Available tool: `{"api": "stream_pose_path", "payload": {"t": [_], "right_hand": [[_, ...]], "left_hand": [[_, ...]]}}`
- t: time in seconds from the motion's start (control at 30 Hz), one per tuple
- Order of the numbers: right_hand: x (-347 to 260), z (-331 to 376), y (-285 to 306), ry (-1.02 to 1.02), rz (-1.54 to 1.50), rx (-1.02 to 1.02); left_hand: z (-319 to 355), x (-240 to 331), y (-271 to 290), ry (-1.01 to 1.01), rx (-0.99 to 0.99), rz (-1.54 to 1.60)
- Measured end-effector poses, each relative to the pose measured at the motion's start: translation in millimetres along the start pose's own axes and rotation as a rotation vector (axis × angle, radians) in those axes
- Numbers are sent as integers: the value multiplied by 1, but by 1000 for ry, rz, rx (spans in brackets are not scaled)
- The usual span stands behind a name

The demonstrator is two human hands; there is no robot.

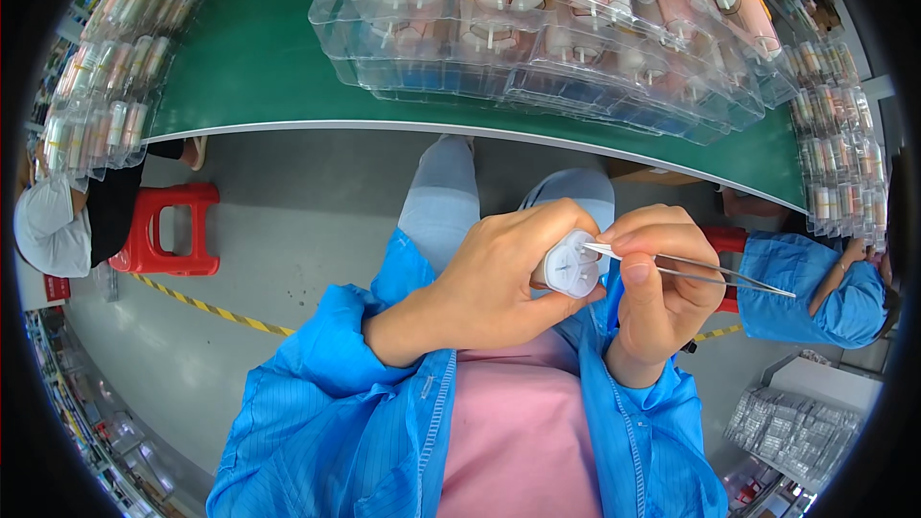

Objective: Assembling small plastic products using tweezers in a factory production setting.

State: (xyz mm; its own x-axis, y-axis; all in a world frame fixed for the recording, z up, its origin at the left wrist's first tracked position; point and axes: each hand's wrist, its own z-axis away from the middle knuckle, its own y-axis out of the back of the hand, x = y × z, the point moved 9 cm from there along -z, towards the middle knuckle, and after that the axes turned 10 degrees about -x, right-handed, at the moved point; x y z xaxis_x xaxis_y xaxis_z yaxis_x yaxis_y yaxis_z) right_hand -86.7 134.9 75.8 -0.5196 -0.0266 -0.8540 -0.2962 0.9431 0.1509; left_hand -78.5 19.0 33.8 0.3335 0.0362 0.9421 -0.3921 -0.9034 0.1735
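In my left hand (499, 269) is a white cylindrical part (570, 273), its round, lobed end face turned up and to the right. The fingers wrap around its side, and most of its body is hidden in the palm. My right hand (667, 278) pinches a pair of metal tweezers (739, 278) between thumb and fingers. The pale narrow end of the tweezers meets the upper edge of the end face. Whether anything is caught between the tips is too small to tell. Both hands are above my lap, in front of the table edge.
Stacked clear plastic trays (518, 67) with white and pink cylinders stand on the green table (249, 58). More stacked trays (115, 86) are at the far left and right. A red stool (173, 230) is on the floor at left. Another person in blue (806, 288) sits at right.
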Motion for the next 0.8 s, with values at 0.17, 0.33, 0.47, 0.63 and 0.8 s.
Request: {"api": "stream_pose_path", "payload": {"t": [0.17,0.33,0.47,0.63,0.8], "right_hand": [[-1,-1,-1,7,39,-30],[-2,-2,-2,5,55,-42],[-2,-2,-2,-9,54,-47],[-2,0,-1,-3,3,-9],[-1,0,-1,1,-4,1]], "left_hand": [[0,0,0,-3,-2,-28],[0,0,0,1,9,-65],[1,1,1,12,17,-82],[0,3,1,1,-5,-75],[0,4,1,-1,-15,-73]]}}
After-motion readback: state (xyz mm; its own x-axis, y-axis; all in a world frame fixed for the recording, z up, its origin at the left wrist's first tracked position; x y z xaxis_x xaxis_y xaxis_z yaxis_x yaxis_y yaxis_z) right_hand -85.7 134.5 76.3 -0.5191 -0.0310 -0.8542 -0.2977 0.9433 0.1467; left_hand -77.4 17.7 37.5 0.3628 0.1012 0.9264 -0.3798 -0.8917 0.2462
